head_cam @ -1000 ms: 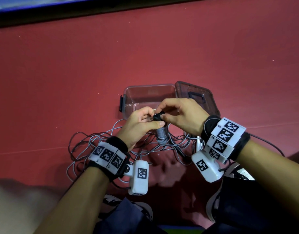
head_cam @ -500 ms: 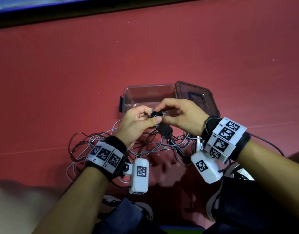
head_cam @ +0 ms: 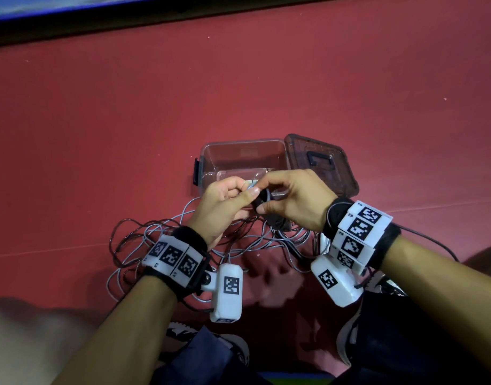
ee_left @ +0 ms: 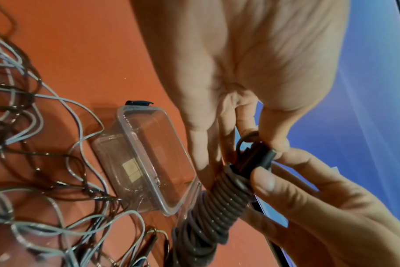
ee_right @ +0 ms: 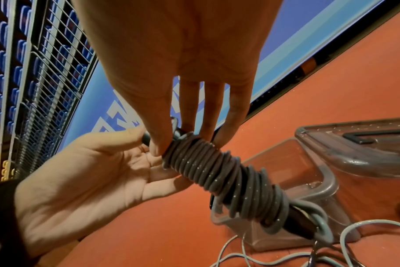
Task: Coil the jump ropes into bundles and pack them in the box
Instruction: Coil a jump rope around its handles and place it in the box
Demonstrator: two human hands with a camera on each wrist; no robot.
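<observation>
A jump rope bundle (ee_right: 217, 171), grey cord wound tightly round black handles, is held tilted in the air in front of the clear plastic box (head_cam: 208, 162). My left hand (head_cam: 238, 195) pinches the black handle end (ee_left: 260, 155) between thumb and fingers. My right hand (head_cam: 277, 190) grips the top of the coil (ee_left: 226, 198) with its thumb and fingertips (ee_right: 158, 144). In the head view the hands hide most of the bundle (head_cam: 262, 198). The box (ee_left: 149, 157) stands open with no rope in it.
The box's dark lid (head_cam: 322, 162) lies against its right side. A tangle of loose grey and dark ropes (head_cam: 155, 240) spreads over the red floor under and left of my hands. My shoes and knees are at the bottom edge.
Both hands have risen a little toward the box with the bundle. The coil that hung below them a second ago is now tilted and mostly hidden under my right hand.
</observation>
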